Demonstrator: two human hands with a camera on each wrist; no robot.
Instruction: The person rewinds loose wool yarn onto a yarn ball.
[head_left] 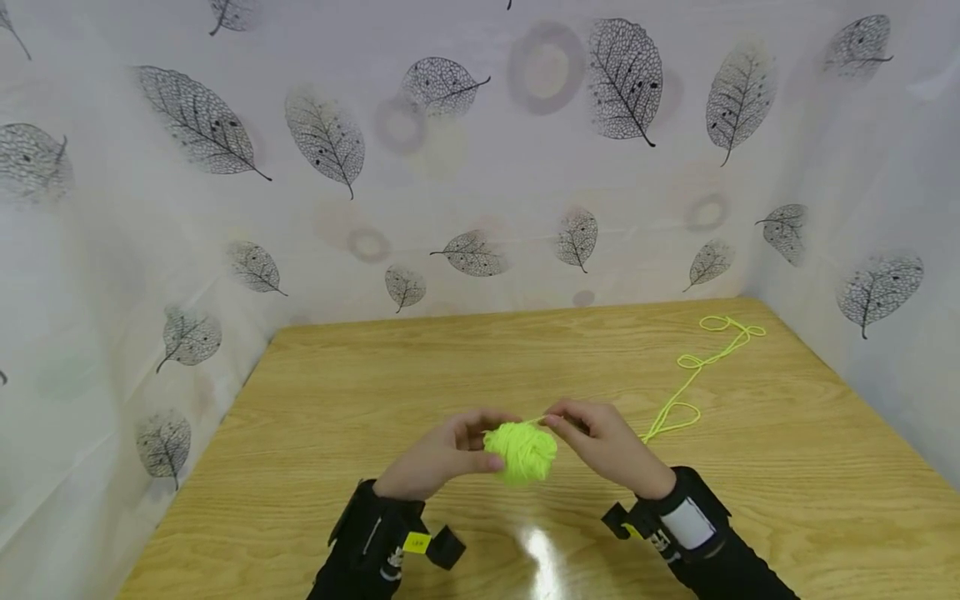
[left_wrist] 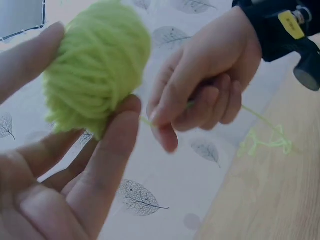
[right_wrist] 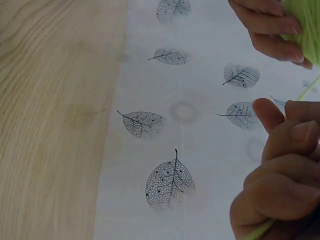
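Note:
A ball of neon yellow-green yarn (head_left: 521, 452) is held up over the table between the thumb and fingers of my left hand (head_left: 448, 450). In the left wrist view the wound strands of the yarn ball (left_wrist: 100, 60) show clearly, with the thumb on one side and fingertips on the other. My right hand (head_left: 603, 442) is just right of the ball, pinching the yarn strand (left_wrist: 145, 121) between thumb and forefinger. The other fingers of the right hand (right_wrist: 285, 175) are curled, and the strand runs through them. A short taut length joins ball and pinch.
Loose yarn (head_left: 693, 362) trails in loops from behind the right hand to the far right corner of the wooden table (head_left: 360, 375). A white leaf-print curtain (head_left: 480, 183) surrounds the table at the back and sides. Both wrists wear black straps with small cameras.

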